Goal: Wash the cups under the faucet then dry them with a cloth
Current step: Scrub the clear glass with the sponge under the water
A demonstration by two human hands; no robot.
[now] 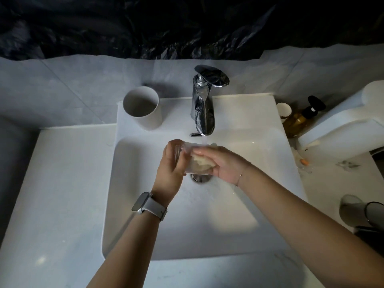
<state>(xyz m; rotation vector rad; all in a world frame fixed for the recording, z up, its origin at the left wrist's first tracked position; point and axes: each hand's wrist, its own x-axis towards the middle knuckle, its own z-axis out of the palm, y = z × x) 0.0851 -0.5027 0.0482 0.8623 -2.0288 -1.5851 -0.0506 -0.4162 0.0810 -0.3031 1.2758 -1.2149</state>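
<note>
Both hands over the middle of the sink [145, 204] basin, directly under the faucet [203, 104] spout, just above the drain [200, 178]. Water [204, 140] is running in a thin stream onto them.

Left hand [171, 165] grips a clear glass cup [187, 161]: fingers curled round its left side, thumb across the near side. The glass is transparent and partly blurred, so its outline is hard to trace; it looks tipped with the mouth toward the right. Right hand [220, 163] holds a pale yellowish sponge [200, 163], fingers pressed together and curled over it, pushing it against or into the cup's mouth; can't tell which. Sponge touches the cup.

Second cup, white cup [143, 108], stands upright on the sink's back-left corner, left of the faucet, well apart from the hands. Mouth up, inside looks dark.

Left wrist wears a watch [148, 205] with a pale strap; right wrist has a thin bracelet [239, 178].

Right of the sink, on the counter [332, 183]: amber pump bottle [299, 119] near the sink's back-right corner, a small white paper cup [284, 110] just beside it on the left, a large white object past those, too cropped to identify. At the right edge, a grey item, partly cut off. Dark crinkled plastic sheet [145, 23] covers the wall above the grey tiles.
</note>
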